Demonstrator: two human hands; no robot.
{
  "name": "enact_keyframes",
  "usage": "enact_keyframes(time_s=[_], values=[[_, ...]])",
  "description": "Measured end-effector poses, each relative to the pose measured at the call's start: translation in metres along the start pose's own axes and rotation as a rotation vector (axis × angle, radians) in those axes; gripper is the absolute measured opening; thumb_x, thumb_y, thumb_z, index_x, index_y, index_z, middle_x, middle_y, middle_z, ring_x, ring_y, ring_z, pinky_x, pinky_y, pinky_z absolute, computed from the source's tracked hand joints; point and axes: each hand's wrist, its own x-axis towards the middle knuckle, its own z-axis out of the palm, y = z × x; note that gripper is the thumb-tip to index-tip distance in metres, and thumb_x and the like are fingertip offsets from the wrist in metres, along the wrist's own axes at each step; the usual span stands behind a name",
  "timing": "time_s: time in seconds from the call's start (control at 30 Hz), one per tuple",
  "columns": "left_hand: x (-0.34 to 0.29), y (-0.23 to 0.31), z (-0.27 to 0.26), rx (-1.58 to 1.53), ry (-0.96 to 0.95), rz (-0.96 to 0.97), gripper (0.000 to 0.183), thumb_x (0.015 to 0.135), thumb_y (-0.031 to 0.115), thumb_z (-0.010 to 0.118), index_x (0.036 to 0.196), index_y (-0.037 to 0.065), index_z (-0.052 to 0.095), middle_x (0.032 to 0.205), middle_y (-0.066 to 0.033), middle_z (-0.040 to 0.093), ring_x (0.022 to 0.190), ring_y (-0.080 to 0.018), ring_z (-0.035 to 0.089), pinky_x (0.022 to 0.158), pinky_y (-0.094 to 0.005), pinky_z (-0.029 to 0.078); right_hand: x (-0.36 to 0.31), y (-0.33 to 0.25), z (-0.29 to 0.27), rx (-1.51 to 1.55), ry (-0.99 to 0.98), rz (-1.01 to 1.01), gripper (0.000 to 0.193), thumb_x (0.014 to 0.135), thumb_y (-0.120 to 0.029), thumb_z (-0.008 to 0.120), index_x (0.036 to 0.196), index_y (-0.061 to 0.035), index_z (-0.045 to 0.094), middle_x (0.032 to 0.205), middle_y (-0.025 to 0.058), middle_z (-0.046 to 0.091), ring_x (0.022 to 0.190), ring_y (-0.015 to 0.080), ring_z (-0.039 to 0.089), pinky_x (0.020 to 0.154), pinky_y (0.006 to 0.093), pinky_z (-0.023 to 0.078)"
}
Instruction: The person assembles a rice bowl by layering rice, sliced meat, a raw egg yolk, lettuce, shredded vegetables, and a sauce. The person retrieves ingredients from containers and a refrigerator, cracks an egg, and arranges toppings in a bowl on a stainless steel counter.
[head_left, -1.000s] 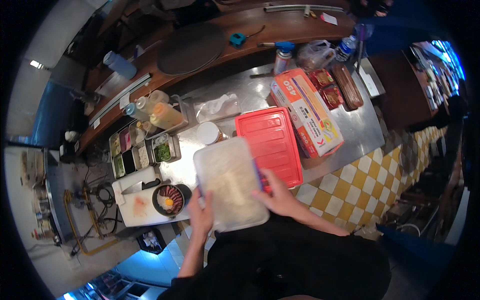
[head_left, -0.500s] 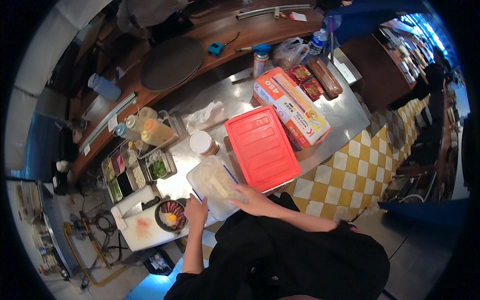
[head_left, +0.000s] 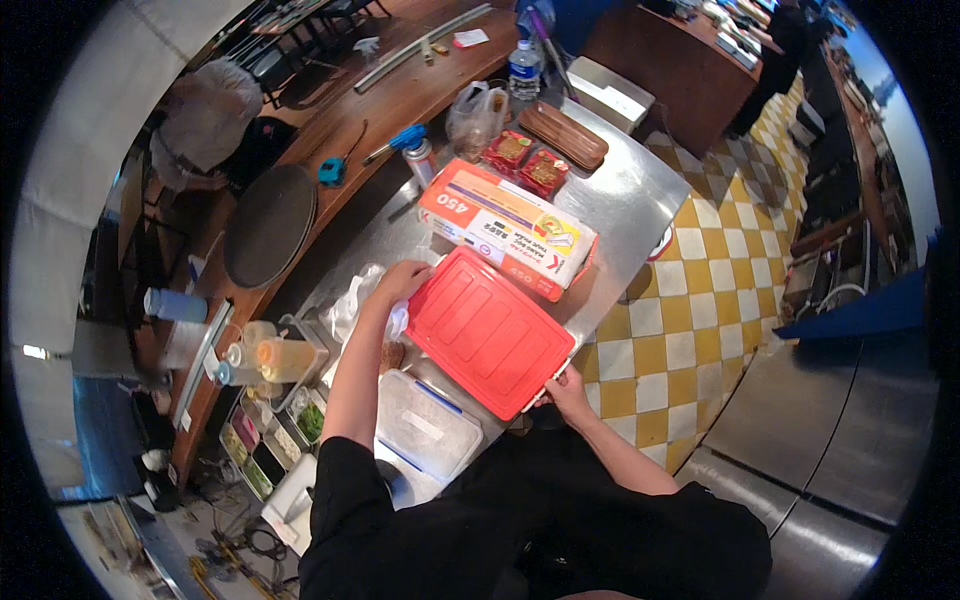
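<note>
A box with a ridged red lid [head_left: 490, 332] lies on the steel counter in front of me, between my hands. My left hand [head_left: 405, 281] grips its far left end, fingers at the lid's corner. At the opposite end, my right hand [head_left: 567, 394] is closed around the white handle at the near right corner. Just nearer to me sits a clear plastic container [head_left: 425, 424] with blue edge clips; neither hand touches it. My left forearm partly hides a jar [head_left: 391, 356] and covers part of the work area.
A large orange-and-white carton [head_left: 510, 228] stands right behind the red lid. Beyond it are red packs [head_left: 543, 172], a brown case [head_left: 563, 136], a blow torch [head_left: 414, 155] and a water bottle [head_left: 523, 70]. Squeeze bottles [head_left: 285, 358] and ingredient trays [head_left: 262, 462] stand at left.
Both hands have left the clear container's sides and now hold the red-lidded box at its two ends. The view has turned right, and the bowl with meat and egg has dropped from sight.
</note>
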Motion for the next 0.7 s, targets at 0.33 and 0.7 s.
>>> enact_keyframes(time_s=[0.33, 0.7], values=[[0.009, -0.042, 0.026, 0.106, 0.034, 0.014, 0.033, 0.104, 0.031, 0.049, 0.109, 0.008, 0.071, 0.098, -0.023, 0.073, 0.097, -0.0447, 0.07, 0.085, -0.0525, 0.054, -0.012, 0.011, -0.061, -0.147, 0.416, 0.355, 0.044, 0.096, -0.012, 0.069, 0.134, -0.0075, 0.046, 0.116, 0.0126, 0.066, 0.105, 0.0203, 0.068, 0.087, 0.0355, 0.058], [-0.114, 0.149, 0.012, -0.526, 0.915, -0.13, 0.026, 0.099, 0.015, 0.064, 0.123, 0.005, 0.062, 0.104, -0.0155, 0.069, 0.092, -0.0255, 0.067, 0.082, -0.0408, 0.053, 0.016, -0.129, 0.123, 0.415, -0.442, 0.101, 0.07, 0.107, -0.049, 0.05, 0.16, -0.0067, 0.032, 0.143, 0.0165, 0.054, 0.129, 0.0269, 0.056, 0.108, 0.0492, 0.048]])
